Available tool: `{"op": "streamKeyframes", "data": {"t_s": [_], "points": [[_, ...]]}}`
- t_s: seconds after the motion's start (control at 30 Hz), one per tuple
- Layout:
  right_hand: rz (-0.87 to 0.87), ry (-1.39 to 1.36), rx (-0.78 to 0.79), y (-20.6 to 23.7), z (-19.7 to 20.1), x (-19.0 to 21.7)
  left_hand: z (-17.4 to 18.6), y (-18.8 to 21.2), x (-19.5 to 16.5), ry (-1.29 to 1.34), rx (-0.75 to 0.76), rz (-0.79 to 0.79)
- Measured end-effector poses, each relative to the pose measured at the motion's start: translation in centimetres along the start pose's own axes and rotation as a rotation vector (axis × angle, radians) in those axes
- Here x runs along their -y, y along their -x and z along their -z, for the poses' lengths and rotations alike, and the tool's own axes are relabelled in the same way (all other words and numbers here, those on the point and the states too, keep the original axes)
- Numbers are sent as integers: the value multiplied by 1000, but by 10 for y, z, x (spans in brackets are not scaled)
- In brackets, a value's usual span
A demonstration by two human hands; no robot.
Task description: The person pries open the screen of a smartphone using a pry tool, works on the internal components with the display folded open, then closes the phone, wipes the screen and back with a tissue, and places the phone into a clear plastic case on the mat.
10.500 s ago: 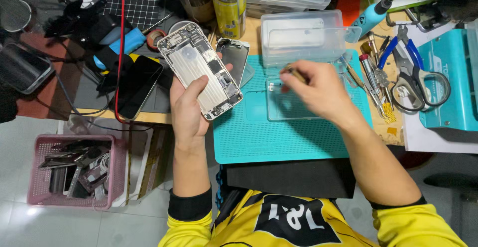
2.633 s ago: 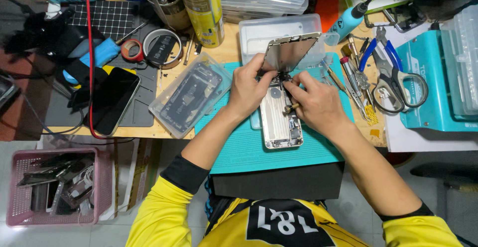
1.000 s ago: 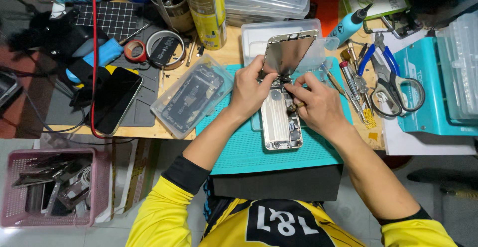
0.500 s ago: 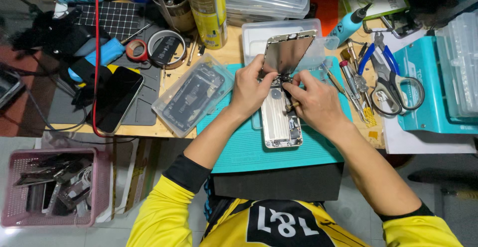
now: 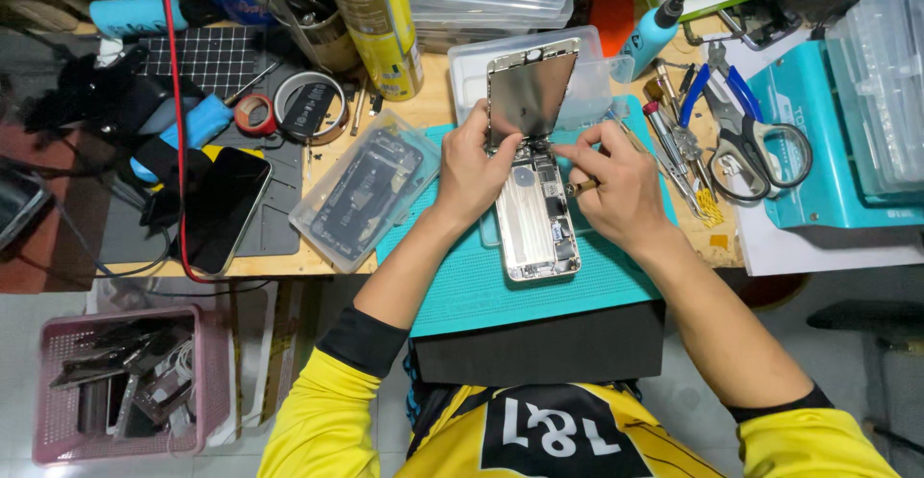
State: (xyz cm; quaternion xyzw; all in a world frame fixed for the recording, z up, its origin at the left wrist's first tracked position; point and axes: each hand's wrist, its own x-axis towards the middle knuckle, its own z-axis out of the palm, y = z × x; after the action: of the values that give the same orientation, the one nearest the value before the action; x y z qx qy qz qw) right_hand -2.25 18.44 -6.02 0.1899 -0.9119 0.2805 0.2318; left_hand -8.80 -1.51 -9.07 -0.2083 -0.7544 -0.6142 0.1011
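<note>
Opened phone lies between both hands, left hand gripping its raised screen, right hand pinching a tool.

Phone chassis bare brushed metal, its lifted screen back dull metal; mat matt rubbery teal.

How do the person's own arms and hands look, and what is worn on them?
Both hands are bare: the left hand and the right hand show no gloves, and no rings or watch can be seen. The forearms are uncovered. Bright yellow sleeves with black cuffs are pushed up toward the elbows.
</note>
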Motion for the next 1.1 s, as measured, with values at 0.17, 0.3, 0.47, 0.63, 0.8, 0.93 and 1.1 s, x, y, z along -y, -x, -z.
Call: {"op": "streamKeyframes", "data": {"t_s": [0.17, 0.3, 0.47, 0.63, 0.8, 0.93, 1.1], "points": [[-54, -52, 17, -5, 2, -1, 0, 1, 2, -34, -10, -52], [-45, -52, -3, -9, -1, 2, -2, 0, 5, 10, -4, -5], [-45, -34, -11, -7, -1, 4, 0, -1, 6, 13, 9, 9], [15, 24, -26, -9, -4, 4, 2, 0, 7, -1, 15, -3], [20, 39, -18, -12, -7, 5, 2, 0, 7, -1, 13, -22], [18, 49, 19, -11, -4, 5, 2, 0, 8, 0, 16, 0], [84, 96, 61, -7, 0, 6, 3, 1, 9, -5, 15, 1]]}}
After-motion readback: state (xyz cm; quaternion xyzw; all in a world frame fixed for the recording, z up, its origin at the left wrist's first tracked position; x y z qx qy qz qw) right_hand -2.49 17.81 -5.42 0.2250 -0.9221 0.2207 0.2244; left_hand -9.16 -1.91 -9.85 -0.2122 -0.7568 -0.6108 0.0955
